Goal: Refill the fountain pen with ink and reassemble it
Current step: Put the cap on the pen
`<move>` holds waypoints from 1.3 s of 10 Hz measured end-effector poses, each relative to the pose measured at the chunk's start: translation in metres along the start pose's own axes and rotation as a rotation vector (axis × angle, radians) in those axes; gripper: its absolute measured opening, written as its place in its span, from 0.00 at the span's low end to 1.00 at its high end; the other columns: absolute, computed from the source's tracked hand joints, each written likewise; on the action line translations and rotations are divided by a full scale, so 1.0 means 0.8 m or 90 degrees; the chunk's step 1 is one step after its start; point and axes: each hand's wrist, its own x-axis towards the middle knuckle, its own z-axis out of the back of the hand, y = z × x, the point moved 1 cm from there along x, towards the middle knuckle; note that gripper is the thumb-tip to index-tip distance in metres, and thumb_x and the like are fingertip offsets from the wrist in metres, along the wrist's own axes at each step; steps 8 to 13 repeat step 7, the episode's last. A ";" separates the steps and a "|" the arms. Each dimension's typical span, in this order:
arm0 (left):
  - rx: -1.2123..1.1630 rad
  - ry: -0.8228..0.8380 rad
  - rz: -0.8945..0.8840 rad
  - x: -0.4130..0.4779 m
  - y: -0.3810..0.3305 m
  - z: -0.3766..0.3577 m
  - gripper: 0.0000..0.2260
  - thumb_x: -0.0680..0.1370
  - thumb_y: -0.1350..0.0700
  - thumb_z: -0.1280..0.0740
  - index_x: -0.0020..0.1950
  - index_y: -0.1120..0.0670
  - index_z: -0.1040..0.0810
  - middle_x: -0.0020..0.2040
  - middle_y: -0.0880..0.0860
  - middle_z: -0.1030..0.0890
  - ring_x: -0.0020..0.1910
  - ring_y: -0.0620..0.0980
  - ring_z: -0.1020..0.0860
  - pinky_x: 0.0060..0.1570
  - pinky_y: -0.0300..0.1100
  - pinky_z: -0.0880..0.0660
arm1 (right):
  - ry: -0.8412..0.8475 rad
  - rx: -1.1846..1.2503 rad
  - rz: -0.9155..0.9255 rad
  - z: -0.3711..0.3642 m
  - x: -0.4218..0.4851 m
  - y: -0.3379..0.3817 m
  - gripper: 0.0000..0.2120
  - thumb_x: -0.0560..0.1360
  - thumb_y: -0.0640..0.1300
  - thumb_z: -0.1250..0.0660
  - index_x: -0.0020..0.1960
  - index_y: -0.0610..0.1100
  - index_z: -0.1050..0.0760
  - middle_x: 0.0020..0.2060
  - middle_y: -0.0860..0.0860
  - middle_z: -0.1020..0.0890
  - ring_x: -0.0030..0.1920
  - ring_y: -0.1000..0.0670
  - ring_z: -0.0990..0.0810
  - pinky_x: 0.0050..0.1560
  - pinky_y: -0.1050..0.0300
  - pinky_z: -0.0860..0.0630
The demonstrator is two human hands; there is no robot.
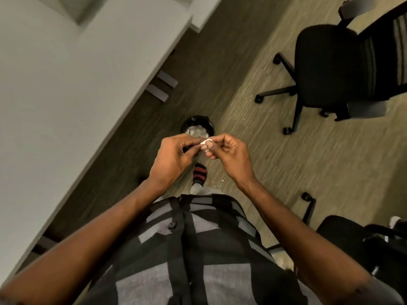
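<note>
I stand looking down at my two hands, held together over the floor. My left hand [174,155] has its fingers curled round a small dark item that barely shows, too hidden to name. My right hand [229,153] pinches a small white scrap [207,142], perhaps tissue, between thumb and fingers. The scrap touches the fingertips of both hands. No ink bottle shows, and no pen can be made out.
A small black waste bin [197,128] with crumpled white paper stands on the carpet just beyond my hands. A white desk [66,73] runs along the left. A black office chair [334,69] stands at upper right, another chair [363,243] at lower right.
</note>
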 end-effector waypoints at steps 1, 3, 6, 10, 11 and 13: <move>-0.022 -0.018 0.058 0.032 -0.002 -0.034 0.08 0.77 0.59 0.26 0.56 0.54 0.14 0.46 0.44 0.15 0.45 0.36 0.17 0.48 0.33 0.23 | -0.033 0.010 -0.006 0.027 0.026 -0.015 0.08 0.82 0.39 0.32 0.58 0.37 0.18 0.46 0.46 0.12 0.44 0.51 0.13 0.46 0.61 0.18; -0.128 0.026 0.313 0.110 0.061 -0.089 0.11 0.73 0.56 0.22 0.54 0.55 0.13 0.48 0.51 0.12 0.48 0.45 0.14 0.54 0.47 0.18 | -0.076 -0.003 -0.083 0.036 0.090 -0.085 0.15 0.81 0.33 0.33 0.65 0.42 0.19 0.58 0.48 0.14 0.58 0.52 0.15 0.59 0.48 0.17; -0.111 0.129 0.394 0.218 0.189 -0.137 0.13 0.80 0.59 0.30 0.64 0.60 0.19 0.56 0.59 0.15 0.55 0.57 0.16 0.57 0.52 0.18 | -0.155 -0.022 -0.162 0.003 0.226 -0.175 0.16 0.81 0.36 0.31 0.68 0.41 0.21 0.60 0.46 0.15 0.60 0.50 0.16 0.63 0.51 0.19; -0.018 0.172 0.376 0.237 0.227 -0.143 0.17 0.80 0.54 0.30 0.68 0.56 0.21 0.61 0.55 0.16 0.58 0.52 0.17 0.62 0.50 0.21 | -0.147 -0.063 -0.183 -0.003 0.254 -0.201 0.19 0.81 0.35 0.33 0.71 0.43 0.24 0.62 0.45 0.16 0.61 0.48 0.17 0.62 0.51 0.19; -0.018 0.172 0.376 0.237 0.227 -0.143 0.17 0.80 0.54 0.30 0.68 0.56 0.21 0.61 0.55 0.16 0.58 0.52 0.17 0.62 0.50 0.21 | -0.147 -0.063 -0.183 -0.003 0.254 -0.201 0.19 0.81 0.35 0.33 0.71 0.43 0.24 0.62 0.45 0.16 0.61 0.48 0.17 0.62 0.51 0.19; -0.018 0.172 0.376 0.237 0.227 -0.143 0.17 0.80 0.54 0.30 0.68 0.56 0.21 0.61 0.55 0.16 0.58 0.52 0.17 0.62 0.50 0.21 | -0.147 -0.063 -0.183 -0.003 0.254 -0.201 0.19 0.81 0.35 0.33 0.71 0.43 0.24 0.62 0.45 0.16 0.61 0.48 0.17 0.62 0.51 0.19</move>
